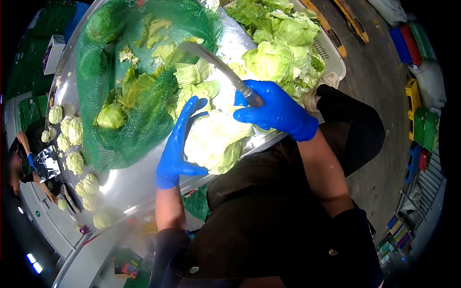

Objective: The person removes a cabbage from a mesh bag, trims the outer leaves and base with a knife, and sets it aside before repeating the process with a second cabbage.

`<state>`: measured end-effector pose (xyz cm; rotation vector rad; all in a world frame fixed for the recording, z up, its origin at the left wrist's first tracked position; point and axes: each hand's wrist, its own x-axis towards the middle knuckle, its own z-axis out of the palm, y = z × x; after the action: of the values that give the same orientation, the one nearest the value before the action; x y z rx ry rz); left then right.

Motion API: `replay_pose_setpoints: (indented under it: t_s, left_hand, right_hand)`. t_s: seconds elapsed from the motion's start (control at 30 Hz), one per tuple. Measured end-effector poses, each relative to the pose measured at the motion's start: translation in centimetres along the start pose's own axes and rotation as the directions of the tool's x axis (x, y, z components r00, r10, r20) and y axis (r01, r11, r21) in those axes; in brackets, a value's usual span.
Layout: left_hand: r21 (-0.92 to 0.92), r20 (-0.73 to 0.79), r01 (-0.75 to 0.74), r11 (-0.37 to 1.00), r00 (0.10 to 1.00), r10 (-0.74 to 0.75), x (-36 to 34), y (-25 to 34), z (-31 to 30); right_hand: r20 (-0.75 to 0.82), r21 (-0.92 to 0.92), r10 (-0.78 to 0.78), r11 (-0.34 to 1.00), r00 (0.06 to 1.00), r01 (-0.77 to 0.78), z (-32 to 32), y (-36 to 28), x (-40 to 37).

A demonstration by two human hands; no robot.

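My left hand (174,151), in a blue glove, cups the side of a pale green cabbage (213,144) close to my apron. Its thumb lies low on the head and its fingers reach up along the far side. In my right hand (283,109), also gloved in blue, is a knife (218,65) with a long curved blade pointing up and to the left, away from the cabbage. The right fingertips rest against the top right of the head. Loose cabbage leaves (192,86) lie just beyond it on the metal table (139,185).
A green mesh bag (96,139) holding cabbage and leaves spreads over the table. Several trimmed cabbages (74,163) line the table's left edge. At upper right a pale crate (338,62) is heaped with leaves. Another person (31,163) stands at far left.
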<state>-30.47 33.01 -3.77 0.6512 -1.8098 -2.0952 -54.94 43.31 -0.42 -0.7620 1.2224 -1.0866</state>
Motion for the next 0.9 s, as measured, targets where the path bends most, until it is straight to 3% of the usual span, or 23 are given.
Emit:
replay_pose_setpoints:
  t_s: [0.1,0.17,0.23,0.27,0.37,0.4,0.43,0.5,0.57,0.63,0.73,0.83,0.87,0.9]
  left_hand:
    - [0.042,0.018,0.001,0.999,1.0,-0.002,0.2,0.1,0.1]
    - [0.059,0.02,-0.012,0.998,1.0,0.011,0.3,-0.4,0.1]
    - [0.088,0.011,-0.008,0.996,1.0,0.007,0.4,-0.6,0.3]
    - [0.103,0.006,-0.005,0.995,1.0,0.004,0.4,-0.7,0.3]
    - [0.072,-0.023,0.037,0.997,0.999,-0.035,0.3,-0.2,0.7]
    - [0.103,-0.012,0.038,0.994,0.999,-0.037,0.3,-0.2,0.6]
    - [0.133,-0.002,0.04,0.99,0.999,-0.04,0.4,-0.2,0.4]
    - [0.201,0.015,0.041,0.979,0.999,-0.045,0.4,-0.2,0.1]
    - [0.276,0.038,0.033,0.96,0.998,-0.045,0.5,-0.4,-0.1]
    - [0.319,0.03,0.042,0.947,0.998,-0.054,0.6,-0.3,0.1]
    - [0.357,0.057,0.055,0.932,0.995,-0.081,0.7,-0.2,0.4]
    - [0.348,0.062,0.05,0.936,0.995,-0.076,0.9,-0.3,0.7]
    - [0.34,0.057,0.045,0.939,0.996,-0.068,0.9,-0.4,0.8]
    - [0.347,0.039,0.034,0.937,0.998,-0.051,0.8,-0.6,0.7]
  right_hand:
    - [-0.042,0.158,0.076,0.985,0.996,-0.069,-0.7,-1.0,-0.7]
    - [-0.187,0.262,0.054,0.965,0.981,-0.003,-1.1,-0.9,-0.5]
    - [-0.285,0.204,0.029,0.978,0.958,0.031,-1.6,-1.0,-0.1]
    - [-0.369,-0.078,-0.058,0.996,0.928,0.032,-1.4,-0.8,0.3]
    - [-0.411,-0.215,-0.133,0.976,0.902,0.046,-0.8,2.3,0.9]
    - [-0.368,-0.076,0.056,0.993,0.928,-0.09,-0.1,1.4,0.7]
    - [-0.295,0.131,-0.004,0.99,0.955,0.044,0.5,3.3,0.7]
    - [-0.162,0.157,0.024,0.988,0.987,0.002,1.4,4.5,0.6]
    - [-0.079,-0.072,-0.035,0.997,0.996,0.029,2.0,5.5,1.6]
    - [-0.031,-0.248,0.044,0.967,0.999,-0.05,1.7,4.0,0.7]
    - [0.035,-0.199,-0.013,0.98,0.999,0.02,0.8,3.8,0.6]
    - [0.019,0.078,0.174,0.981,0.985,-0.175,0.2,-0.6,-0.6]
    - [-0.067,0.187,0.182,0.968,0.981,-0.167,0.2,-1.2,-0.5]
    - [-0.143,0.09,0.195,0.979,0.97,-0.183,-0.4,-1.9,-0.4]
